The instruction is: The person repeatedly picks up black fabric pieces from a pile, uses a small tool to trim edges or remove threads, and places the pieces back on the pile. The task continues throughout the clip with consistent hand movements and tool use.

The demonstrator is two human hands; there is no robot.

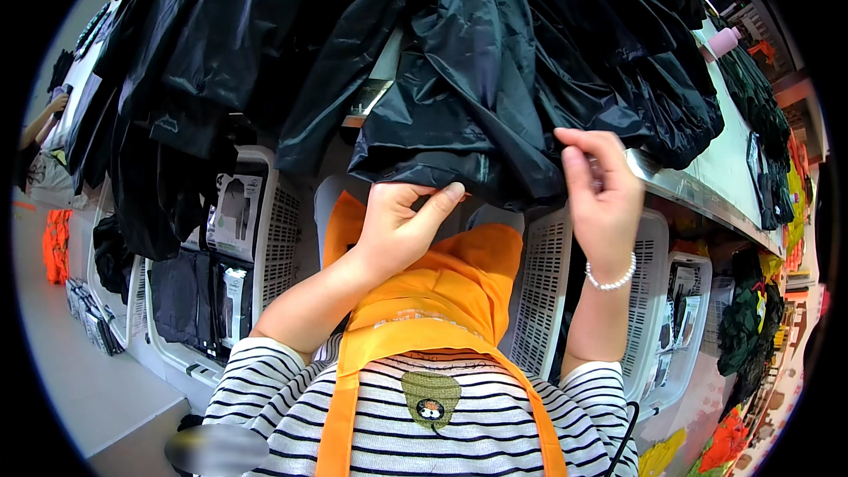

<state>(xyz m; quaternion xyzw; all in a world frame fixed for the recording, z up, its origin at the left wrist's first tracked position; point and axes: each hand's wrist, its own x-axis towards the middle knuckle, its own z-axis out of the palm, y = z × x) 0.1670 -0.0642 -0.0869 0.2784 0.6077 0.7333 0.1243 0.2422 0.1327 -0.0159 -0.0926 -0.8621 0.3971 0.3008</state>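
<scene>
A shiny black garment point(477, 79), thin and wrinkled like rainwear, hangs over the table edge toward me. My left hand point(402, 221) is closed on its lower hem, thumb on top and fingers curled beneath the fabric. Close to the right side of the same garment is my right hand point(602, 194), thumb and forefinger curved near each other at the cloth's edge. Whether they pinch any fabric is hard to make out. More black garments point(221, 26) are heaped along the table on both sides.
White plastic baskets point(281, 238) with packaged clothing stand below on the left; further white baskets point(649, 291) are on the right. A pink bottle point(723, 42) stands on the white table point(707, 203). Orange cloth point(56, 243) hangs at far left, near another person's arm point(40, 124).
</scene>
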